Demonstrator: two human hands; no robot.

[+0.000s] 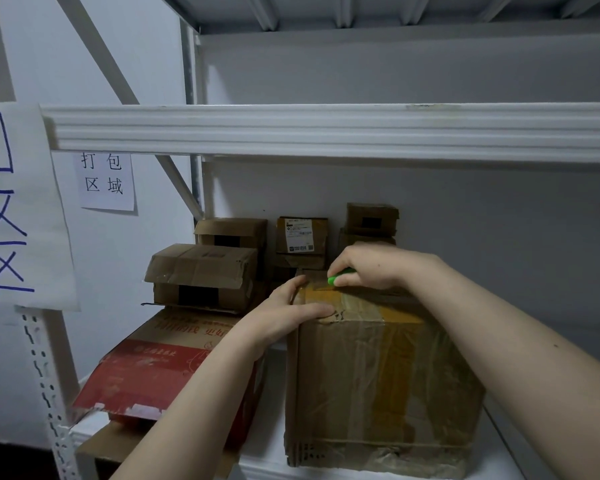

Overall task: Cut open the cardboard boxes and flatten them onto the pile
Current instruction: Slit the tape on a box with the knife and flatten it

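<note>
The right hand (371, 268) curls round a green cutter (340, 276); its blade is hidden under the fingers, atop the taped box (378, 375). Just left of that grip the left hand (284, 313) presses the box's corner, fingers straight. Smaller boxes (201, 271) stand behind the grip and a red carton (146, 368) to its left, all on a white shelf (274, 445) beside a wall with paper signs (106, 181).
</note>
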